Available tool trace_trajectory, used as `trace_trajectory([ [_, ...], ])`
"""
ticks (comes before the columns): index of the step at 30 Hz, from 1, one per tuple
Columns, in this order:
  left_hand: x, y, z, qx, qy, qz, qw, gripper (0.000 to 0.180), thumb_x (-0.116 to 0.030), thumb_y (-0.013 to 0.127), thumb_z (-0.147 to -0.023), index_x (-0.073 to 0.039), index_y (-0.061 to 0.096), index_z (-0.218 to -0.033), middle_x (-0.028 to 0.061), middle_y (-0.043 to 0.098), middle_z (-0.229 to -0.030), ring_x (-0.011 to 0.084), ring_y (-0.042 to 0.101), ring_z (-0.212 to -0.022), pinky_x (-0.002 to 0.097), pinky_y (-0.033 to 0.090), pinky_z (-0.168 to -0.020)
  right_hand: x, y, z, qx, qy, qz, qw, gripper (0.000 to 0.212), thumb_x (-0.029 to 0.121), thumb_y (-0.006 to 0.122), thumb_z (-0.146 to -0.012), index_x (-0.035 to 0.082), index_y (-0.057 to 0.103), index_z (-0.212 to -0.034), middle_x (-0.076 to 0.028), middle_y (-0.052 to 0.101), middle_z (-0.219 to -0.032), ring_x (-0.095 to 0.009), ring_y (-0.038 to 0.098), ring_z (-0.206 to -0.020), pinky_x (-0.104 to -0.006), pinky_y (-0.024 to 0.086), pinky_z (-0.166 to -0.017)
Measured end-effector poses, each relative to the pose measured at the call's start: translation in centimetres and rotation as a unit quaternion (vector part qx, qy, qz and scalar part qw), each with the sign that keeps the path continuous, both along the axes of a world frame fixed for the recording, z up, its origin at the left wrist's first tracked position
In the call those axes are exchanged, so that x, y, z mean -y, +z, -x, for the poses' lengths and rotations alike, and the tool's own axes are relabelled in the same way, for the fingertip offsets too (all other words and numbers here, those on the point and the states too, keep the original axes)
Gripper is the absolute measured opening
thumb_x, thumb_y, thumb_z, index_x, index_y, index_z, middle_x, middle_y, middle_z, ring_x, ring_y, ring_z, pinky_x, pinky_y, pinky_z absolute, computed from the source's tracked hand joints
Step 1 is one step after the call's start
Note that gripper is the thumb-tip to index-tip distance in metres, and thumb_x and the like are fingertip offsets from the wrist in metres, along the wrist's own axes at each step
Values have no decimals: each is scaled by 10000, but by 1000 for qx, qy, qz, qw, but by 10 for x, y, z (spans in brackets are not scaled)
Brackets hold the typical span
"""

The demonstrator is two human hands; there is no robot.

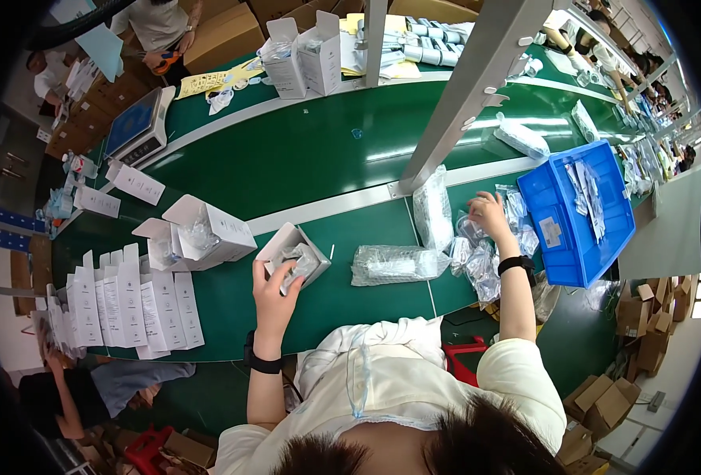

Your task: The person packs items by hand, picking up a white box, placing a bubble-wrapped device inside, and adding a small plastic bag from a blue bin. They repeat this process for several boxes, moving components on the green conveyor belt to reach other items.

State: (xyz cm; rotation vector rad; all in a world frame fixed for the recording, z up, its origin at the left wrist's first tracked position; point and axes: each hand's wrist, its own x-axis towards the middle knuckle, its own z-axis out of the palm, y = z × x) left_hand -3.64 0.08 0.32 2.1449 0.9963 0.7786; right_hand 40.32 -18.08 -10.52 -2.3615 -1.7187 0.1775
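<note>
My left hand is at a small open white box, its fingers closed over the near side and rim. Clear plastic wrapping shows inside the box. My right hand is held over a pile of small clear plastic bags, fingers apart and slightly bent; I see nothing held in them. Next to the pile, one bubble-wrapped bundle lies crosswise and another bubble-wrapped bundle points away from me.
A blue bin with bagged parts stands at the right edge. Left are filled open boxes and a row of flattened white cartons. A metal post rises behind the green table; a scale stands far left.
</note>
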Motion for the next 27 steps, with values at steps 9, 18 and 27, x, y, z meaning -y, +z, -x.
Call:
trace_trajectory([
  [9,-19,3,-1,77,96,11,992,122,-8,684,-642,25,586,-706,80,547,-753,187,518,-648,269,393,-572,-43,77,65,-242,-265,-287,888,226,-12,601,-711,48,549,-923,-142,587,-864,-324,570,-804,-348,457,-645],
  [18,-28,6,3,74,78,31,994,91,-6,669,-662,20,593,-706,106,551,-706,220,531,-586,288,396,-526,-51,123,101,47,-144,-166,974,418,-52,588,-712,48,502,-1109,-132,520,-811,-242,546,-696,-284,440,-621],
  [27,-36,6,6,63,70,56,994,70,-5,651,-678,26,592,-700,110,532,-671,231,511,-549,299,381,-501,-138,159,262,-266,245,-338,869,401,-142,567,-677,27,546,-1039,-98,553,-958,-176,579,-797,-252,488,-633],
])
